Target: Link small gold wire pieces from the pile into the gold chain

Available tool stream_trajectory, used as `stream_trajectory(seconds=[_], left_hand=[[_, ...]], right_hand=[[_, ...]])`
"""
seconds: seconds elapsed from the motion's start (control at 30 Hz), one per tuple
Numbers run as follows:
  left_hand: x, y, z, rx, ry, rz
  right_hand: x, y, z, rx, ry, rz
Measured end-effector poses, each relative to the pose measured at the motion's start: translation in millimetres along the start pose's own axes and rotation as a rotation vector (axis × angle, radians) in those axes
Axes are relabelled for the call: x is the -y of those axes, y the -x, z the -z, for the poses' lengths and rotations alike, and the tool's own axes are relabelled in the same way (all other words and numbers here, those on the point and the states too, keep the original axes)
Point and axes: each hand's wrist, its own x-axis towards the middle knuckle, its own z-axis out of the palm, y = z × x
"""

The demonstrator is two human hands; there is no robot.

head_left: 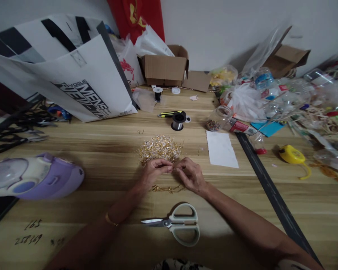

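Centrally, the left hand (157, 169) and right hand (190, 173) pinch an indistinct tiny piece (173, 168) at five o'clock from a glittering gold-and-clear wiry heap (160, 148), probably light, springy and best gripped by strand ends.

Left hand (157, 170), right hand (190, 173) between glittery heap (160, 148) and gold chain (171, 189)

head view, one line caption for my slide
Left hand and right hand close together between a gold-and-clear pile and gold-coloured chain, pale-handled scissors nearer the camera.
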Motion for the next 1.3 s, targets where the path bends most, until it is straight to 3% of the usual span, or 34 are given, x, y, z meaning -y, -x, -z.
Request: stream_trajectory(seconds=[1.3], left_hand=[[-1.8, 1.7, 1.5, 0.025, -0.055, -0.061]], right_hand=[[-1.1, 0.5, 0.5, 0.033, 0.029, 0.003]])
